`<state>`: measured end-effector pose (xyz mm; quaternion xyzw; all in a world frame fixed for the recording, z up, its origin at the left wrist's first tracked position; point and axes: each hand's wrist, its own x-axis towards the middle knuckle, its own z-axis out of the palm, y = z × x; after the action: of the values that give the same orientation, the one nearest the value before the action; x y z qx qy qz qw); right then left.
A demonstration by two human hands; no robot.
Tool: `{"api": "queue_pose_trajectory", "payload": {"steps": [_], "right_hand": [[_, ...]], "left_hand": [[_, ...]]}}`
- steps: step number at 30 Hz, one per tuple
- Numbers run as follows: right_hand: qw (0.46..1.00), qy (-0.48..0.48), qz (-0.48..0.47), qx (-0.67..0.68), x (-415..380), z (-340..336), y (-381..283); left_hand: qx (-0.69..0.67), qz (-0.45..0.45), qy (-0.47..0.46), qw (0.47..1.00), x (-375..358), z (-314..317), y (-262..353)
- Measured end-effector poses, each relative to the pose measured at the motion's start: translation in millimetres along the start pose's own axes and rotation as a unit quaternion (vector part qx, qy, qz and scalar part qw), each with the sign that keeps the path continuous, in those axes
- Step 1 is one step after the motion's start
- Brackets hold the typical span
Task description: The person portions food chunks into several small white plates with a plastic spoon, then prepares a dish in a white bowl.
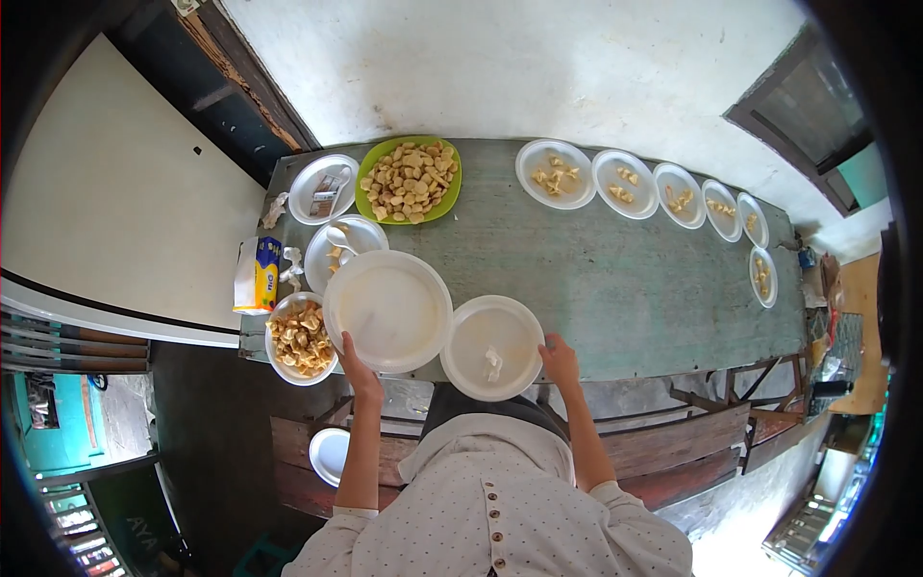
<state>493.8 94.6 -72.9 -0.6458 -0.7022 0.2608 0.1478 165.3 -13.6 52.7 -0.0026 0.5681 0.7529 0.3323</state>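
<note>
My left hand (pixel 361 369) grips the near rim of a white plate (pixel 387 313), which is tilted and bare on top. In my right hand (pixel 559 362) is the right rim of a second white plate (pixel 476 327), at the table's near edge. A crumpled white tissue (pixel 493 363) lies in that second plate. The two plates sit side by side, their rims meeting or nearly so. Behind the left plate, partly covered by it, is a white plate (pixel 315 262) with a white spoon (pixel 340 240) and a few snack pieces.
A green plate (pixel 362 207) heaped with round snacks stands at the back. At left are a bowl of brown crackers (pixel 301 335), a tissue pack (pixel 256 276) and a plate (pixel 300 188) holding what look like banknotes. Several plates with small portions (pixel 625 185) line the right side. A bench (pixel 673 447) runs in front.
</note>
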Motion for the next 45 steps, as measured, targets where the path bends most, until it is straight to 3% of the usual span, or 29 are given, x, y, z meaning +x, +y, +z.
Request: {"api": "queue_pose_trajectory", "payload": {"steps": [1, 8, 10, 14, 16, 20, 22, 23, 25, 28, 33, 35, 37, 42, 44, 45], "right_hand": [[0.995, -0.07, 0.023, 0.063, 7.7, 9.5, 12.4], [0.965, -0.061, 0.139, 0.215, 50.3, -15.4, -28.0], [0.913, -0.045, 0.208, 0.348, 71.0, -16.1, -36.6], [0.885, -0.03, 0.218, 0.409, 111.9, -0.2, -50.5], [0.838, -0.049, 0.224, 0.496, 130.2, 11.4, -57.7], [0.83, -0.064, 0.23, 0.504, 145.4, 15.7, -80.5], [0.815, -0.076, 0.226, 0.528, 143.8, 17.4, -85.6], [0.816, -0.081, 0.23, 0.525, 137.0, 16.7, -86.2], [0.857, -0.073, 0.21, 0.464, 123.5, 14.7, -91.7], [0.901, -0.092, 0.162, 0.392, 96.9, 23.6, -83.5], [0.923, -0.147, 0.077, 0.348, 56.8, 36.4, -81.4], [0.929, -0.156, 0.055, 0.331, 48.8, 37.3, -86.7], [0.95, -0.118, -0.001, 0.29, 47.2, 48.4, -84.8], [0.971, -0.101, -0.002, 0.217, 50.6, 50.5, -103.2], [0.977, -0.095, -0.002, 0.19, 49.3, 39.9, -117.8], [0.99, -0.083, -0.009, 0.114, 45.0, 31.4, -129.4]], "left_hand": [[0.012, 0.008, -0.002, 1.0, 1.4, 0.9, -0.8], [0.055, 0.012, -0.023, 0.998, 21.4, -5.8, -24.9], [0.08, -0.003, -0.007, 0.997, 18.6, 3.2, -23.1], [0.111, -0.026, 0.01, 0.993, 14.4, 15.1, -30.9], [0.122, -0.016, -0.001, 0.992, 15.0, 13.0, -35.6], [0.243, -0.036, 0.004, 0.969, 11.5, 15.7, -41.2], [0.274, 0.019, -0.051, 0.96, 17.1, 1.9, -58.9], [0.275, 0.014, -0.045, 0.96, 14.9, -2.5, -65.7], [0.356, 0.107, -0.043, 0.927, 14.7, -1.3, -70.7], [0.419, 0.049, -0.02, 0.906, 14.4, -11.8, -72.1], [0.392, 0.126, -0.018, 0.911, 14.8, -34.1, -85.1], [0.424, 0.222, -0.051, 0.877, 13.6, -39.0, -78.5], [0.454, 0.219, -0.021, 0.863, 11.1, -42.9, -66.8], [0.552, 0.181, 0.06, 0.812, 22.9, -66.8, -48.4], [0.602, 0.094, 0.036, 0.792, 31.3, -69.9, -38.3], [0.612, 0.06, 0.018, 0.788, 38.6, -71.9, -33.9]]}}
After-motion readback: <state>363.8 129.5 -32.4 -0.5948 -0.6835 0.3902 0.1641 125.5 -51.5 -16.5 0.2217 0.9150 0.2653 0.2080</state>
